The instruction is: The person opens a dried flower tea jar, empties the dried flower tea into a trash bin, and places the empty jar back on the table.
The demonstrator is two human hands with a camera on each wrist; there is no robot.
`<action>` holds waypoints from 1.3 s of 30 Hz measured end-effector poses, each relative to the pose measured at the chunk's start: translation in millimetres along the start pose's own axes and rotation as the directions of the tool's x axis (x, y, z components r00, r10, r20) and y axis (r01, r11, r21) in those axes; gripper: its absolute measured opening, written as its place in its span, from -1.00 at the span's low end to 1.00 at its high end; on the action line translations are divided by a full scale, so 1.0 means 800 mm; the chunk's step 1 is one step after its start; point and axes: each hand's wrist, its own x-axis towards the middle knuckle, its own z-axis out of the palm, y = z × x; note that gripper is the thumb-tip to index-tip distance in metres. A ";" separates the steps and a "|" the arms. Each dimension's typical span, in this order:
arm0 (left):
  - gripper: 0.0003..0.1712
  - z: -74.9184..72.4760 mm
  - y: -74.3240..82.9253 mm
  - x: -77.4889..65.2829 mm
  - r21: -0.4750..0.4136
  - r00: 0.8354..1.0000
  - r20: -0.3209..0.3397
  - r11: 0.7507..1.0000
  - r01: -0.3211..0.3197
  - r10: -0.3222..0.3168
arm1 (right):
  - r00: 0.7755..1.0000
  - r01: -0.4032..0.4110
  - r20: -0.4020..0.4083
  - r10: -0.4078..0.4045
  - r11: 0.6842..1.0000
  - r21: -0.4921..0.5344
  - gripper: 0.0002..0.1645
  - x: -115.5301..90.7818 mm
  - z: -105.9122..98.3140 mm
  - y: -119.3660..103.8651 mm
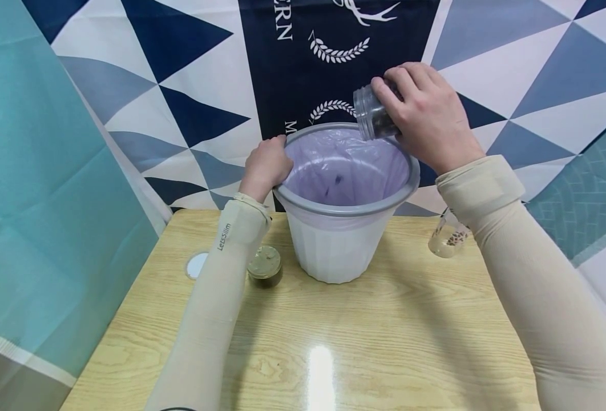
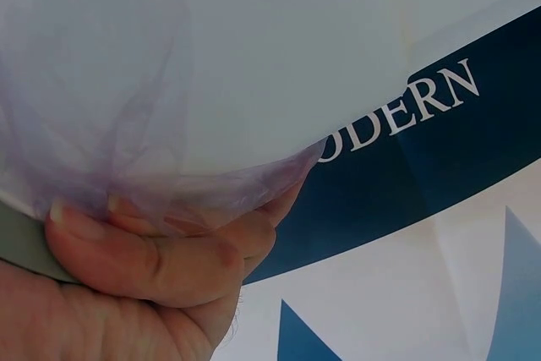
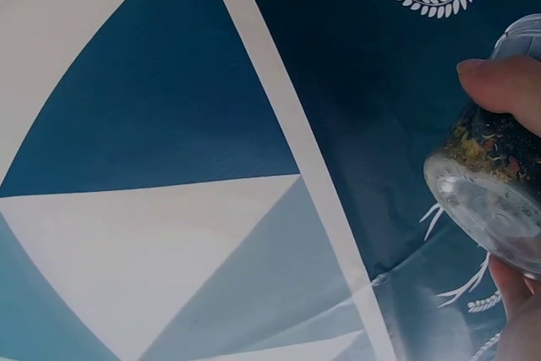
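Note:
A white plastic bin (image 1: 334,251) with a grey rim stands on the table, lined with a thin purple bag (image 1: 303,165). My left hand (image 1: 267,165) grips the rim at its left side; the left wrist view shows its fingers (image 2: 152,264) curled against the bag's folded edge. Over the right of the rim, my right hand (image 1: 428,114) holds a clear jar (image 1: 367,114) tipped with its mouth toward the bin. In the right wrist view, dark, yellow and reddish dried bits (image 3: 490,145) fill part of the jar. A few dark specks (image 1: 338,179) lie on the bag inside.
Left of the bin is a short round container with a gold lid (image 1: 265,260). A white disc (image 1: 196,265) lies partly behind my left sleeve. A clear glass (image 1: 444,240) stands at the right, near the patterned cloth (image 1: 200,108) behind the table (image 1: 293,331).

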 end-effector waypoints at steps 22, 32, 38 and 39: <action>-0.30 0.001 -0.001 -0.001 -0.005 1.000 -0.013 1.000 0.001 -0.001 | 0.999 0.043 -0.026 -0.044 0.999 -0.017 -0.38 0.000 -0.004 0.005; -0.31 0.001 -0.002 -0.002 -0.001 1.000 -0.021 1.000 -0.012 0.012 | 1.000 0.026 0.000 -0.026 1.000 -0.016 -0.30 -0.002 -0.006 0.003; -0.30 0.001 -0.002 -0.001 -0.007 1.000 -0.022 1.000 -0.012 0.011 | 0.998 0.047 -0.030 -0.048 0.999 -0.017 -0.37 0.002 -0.007 0.004; -0.30 0.001 -0.002 -0.001 -0.007 1.000 -0.021 1.000 -0.012 0.012 | 0.998 0.050 -0.033 -0.050 0.999 -0.016 -0.38 0.003 -0.007 0.004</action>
